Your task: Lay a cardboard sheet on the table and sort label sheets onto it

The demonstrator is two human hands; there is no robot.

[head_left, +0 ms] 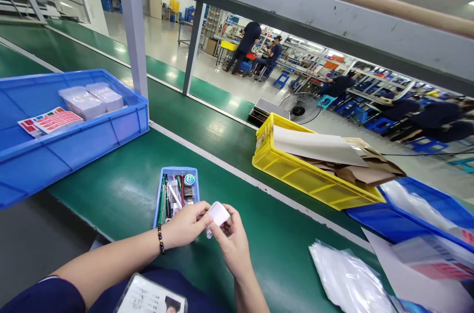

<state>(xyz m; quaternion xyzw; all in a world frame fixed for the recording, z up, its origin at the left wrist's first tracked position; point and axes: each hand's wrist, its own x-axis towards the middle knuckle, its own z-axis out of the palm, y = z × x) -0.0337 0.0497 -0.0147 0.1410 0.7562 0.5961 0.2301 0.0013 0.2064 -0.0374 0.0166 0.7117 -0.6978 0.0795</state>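
A small stack of white paper pieces is held between both hands above the green work surface. My left hand, with a dark bead bracelet at its wrist, pinches the stack's left side. On the right side, my right hand grips the same papers, its thumb on the near edge. Just behind my left hand sits a small blue tray holding pens, a round sticker roll and other small tools.
At the left stands a large blue bin with wrapped stacks and red printed cards. A yellow bin holds cardboard. Clear plastic bags lie at the right, near another blue bin. A white post rises behind. People work in the background.
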